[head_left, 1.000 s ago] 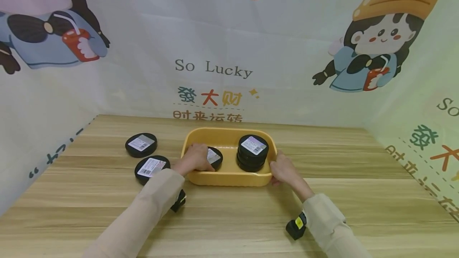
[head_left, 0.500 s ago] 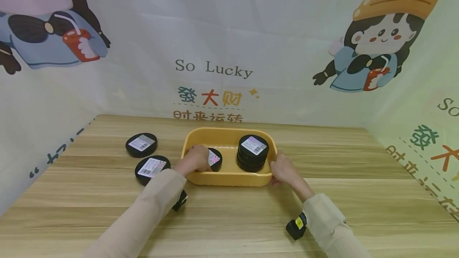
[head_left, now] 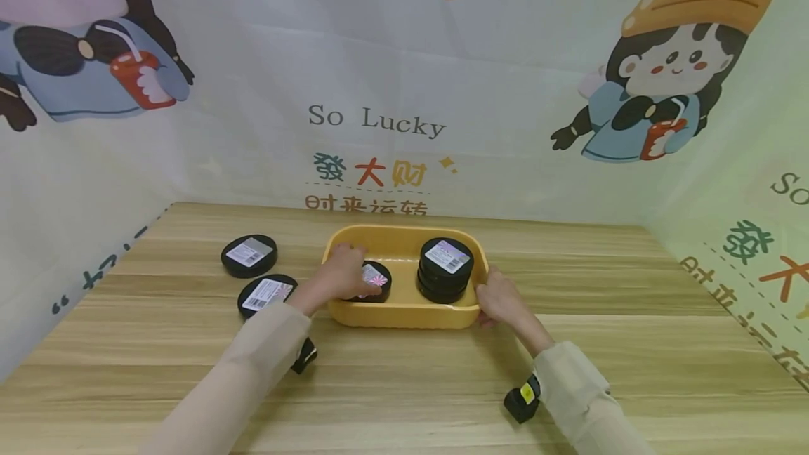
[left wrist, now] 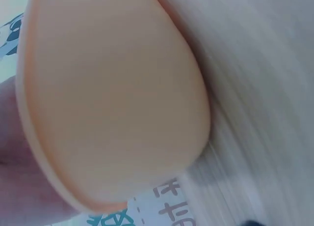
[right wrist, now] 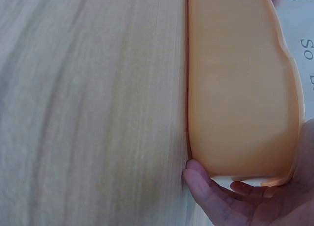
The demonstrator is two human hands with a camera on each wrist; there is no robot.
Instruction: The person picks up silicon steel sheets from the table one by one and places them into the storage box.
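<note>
Two labelled black discs lie flat on the wooden table (head_left: pixel 404 392), left of a yellow tray: a far disc (head_left: pixel 249 253), and a near disc (head_left: pixel 262 295) partly behind the left sleeve (head_left: pixel 268 343). The tray (head_left: pixel 404 317) sits on the table, well to the near side of the printed cloth (head_left: pixel 379 55).

Inside it, at the left end, a third disc (head_left: pixel 377 276) carries a label with a pink pattern; the left hand (head_left: pixel 340 274) reaches over the rim above it, thumb and index finger spread apart, thumb on the near side. Whether they touch the disc I cannot tell, and the tray wall hides the fingers in the left wrist view.

At the tray's right end stands a stack of black discs (head_left: pixel 444 274), apart from the third one. The right hand (head_left: pixel 499 295) grips the tray's right end, thumb near the rim and fingers curled under the base.
</note>
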